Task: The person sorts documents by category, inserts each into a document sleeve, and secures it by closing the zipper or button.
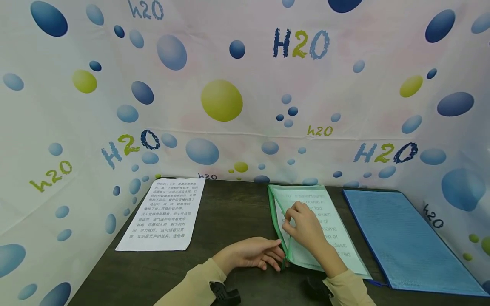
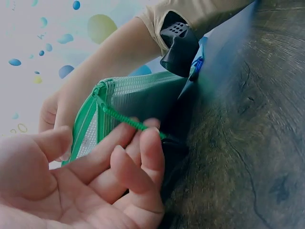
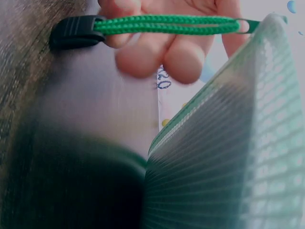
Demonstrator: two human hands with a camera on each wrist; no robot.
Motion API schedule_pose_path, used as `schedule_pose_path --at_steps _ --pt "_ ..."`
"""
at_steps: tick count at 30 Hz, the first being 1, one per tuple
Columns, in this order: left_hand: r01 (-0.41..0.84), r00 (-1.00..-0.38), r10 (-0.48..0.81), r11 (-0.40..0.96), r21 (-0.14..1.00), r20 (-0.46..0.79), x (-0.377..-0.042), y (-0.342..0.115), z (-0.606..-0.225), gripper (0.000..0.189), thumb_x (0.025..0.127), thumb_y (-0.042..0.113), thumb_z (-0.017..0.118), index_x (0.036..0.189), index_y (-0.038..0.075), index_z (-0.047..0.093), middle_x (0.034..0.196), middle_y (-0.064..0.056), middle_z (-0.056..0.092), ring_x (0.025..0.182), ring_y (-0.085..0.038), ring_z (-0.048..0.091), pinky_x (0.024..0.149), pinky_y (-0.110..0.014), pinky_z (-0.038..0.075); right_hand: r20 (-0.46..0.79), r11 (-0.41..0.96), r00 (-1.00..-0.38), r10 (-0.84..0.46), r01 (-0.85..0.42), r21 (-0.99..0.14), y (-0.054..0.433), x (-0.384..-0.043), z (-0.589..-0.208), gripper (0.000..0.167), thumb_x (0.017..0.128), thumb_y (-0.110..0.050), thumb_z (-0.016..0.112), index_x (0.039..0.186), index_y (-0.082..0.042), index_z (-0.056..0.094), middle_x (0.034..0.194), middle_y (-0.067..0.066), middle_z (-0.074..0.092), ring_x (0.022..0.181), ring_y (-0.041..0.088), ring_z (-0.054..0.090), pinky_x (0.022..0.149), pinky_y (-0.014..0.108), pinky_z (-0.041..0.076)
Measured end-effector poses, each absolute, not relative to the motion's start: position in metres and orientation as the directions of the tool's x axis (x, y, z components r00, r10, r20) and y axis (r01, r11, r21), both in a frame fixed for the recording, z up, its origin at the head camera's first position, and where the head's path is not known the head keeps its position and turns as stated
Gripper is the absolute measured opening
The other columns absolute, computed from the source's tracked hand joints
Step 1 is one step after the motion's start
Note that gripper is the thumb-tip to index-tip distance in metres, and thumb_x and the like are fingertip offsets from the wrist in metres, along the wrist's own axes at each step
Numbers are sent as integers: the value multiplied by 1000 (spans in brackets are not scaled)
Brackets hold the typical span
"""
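A green-edged mesh zip pouch (image 1: pixel 325 263) lies in front of me, with a page of large printed English text showing through its top layer. The zipped side on the left gapes apart. My right hand (image 1: pixel 308 225) is over the pouch, thumb and forefinger pinching the upper edge of that opening. At the pouch's near left corner is my left hand (image 1: pixel 258 253), palm turned up and fingers loosely bent, thumb close by the zip edge. A green pull cord (image 2: pixel 126 119) with a black end (image 3: pixel 76 33) hangs from the zip across the left fingers.
A white sheet of printed Chinese text (image 1: pixel 162 214) lies at the left of the dark wooden table (image 1: pixel 229 212). To the right is a blue mesh zip pouch (image 1: pixel 417 242), close beside the green one. A bubble-patterned cloth (image 1: pixel 260 72) rises behind and at both sides.
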State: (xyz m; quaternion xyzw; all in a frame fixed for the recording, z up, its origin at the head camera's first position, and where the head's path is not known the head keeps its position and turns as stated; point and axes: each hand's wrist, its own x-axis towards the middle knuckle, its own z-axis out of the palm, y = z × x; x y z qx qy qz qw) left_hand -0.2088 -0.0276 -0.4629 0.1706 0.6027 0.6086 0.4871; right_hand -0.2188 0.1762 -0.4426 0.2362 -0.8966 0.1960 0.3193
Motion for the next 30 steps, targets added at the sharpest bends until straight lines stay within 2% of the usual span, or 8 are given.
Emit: schedule_pose_path --at_steps 6,13,17,20,25,30 --pt "-376 -408 837 209 903 -364 -210 -29 -459 52 102 51 40 117 5 60 99 2 69 76 -6 58 60 -19 44 665 817 -685 -299 -543 -192 176 -219 -441 20 69 -5 73 65 -18 59 76 0 51 66 11 40 57 24 35" --pt "-366 -357 865 217 905 -352 -210 -32 -457 56 103 46 40 123 -3 59 91 4 67 67 -2 53 58 -16 43 646 827 -704 -297 -528 -195 174 -217 -440 20 69 -5 74 65 -17 59 76 -2 49 66 10 39 57 23 34" --pt "-365 -316 884 221 904 -344 -207 -31 -457 52 104 42 41 123 -2 60 87 6 65 64 -1 52 57 -15 42 616 840 -727 -303 -509 -189 173 -215 -440 20 71 -6 74 66 -17 59 76 -2 48 67 10 39 58 23 34" --pt "-352 -320 884 222 909 -340 -207 -31 -457 44 103 35 46 120 -2 61 82 7 62 62 -1 49 56 -16 41 606 844 -732 -311 -505 -177 172 -214 -440 19 72 -6 74 66 -17 59 76 -2 48 67 10 38 57 23 34" --pt "-317 -337 879 232 919 -338 -206 -29 -457 37 101 19 52 124 -9 57 78 9 59 60 -1 45 55 -17 37 597 847 -736 -320 -504 -168 171 -211 -440 19 75 -8 75 67 -16 60 77 -2 48 67 11 38 57 23 34" --pt "-312 -339 879 231 922 -335 -205 -28 -459 37 101 17 51 126 -10 56 78 9 59 59 -1 44 55 -17 37 597 847 -737 -315 -502 -173 175 -205 -440 20 77 -14 80 72 -16 61 77 -2 50 68 12 42 58 24 37"
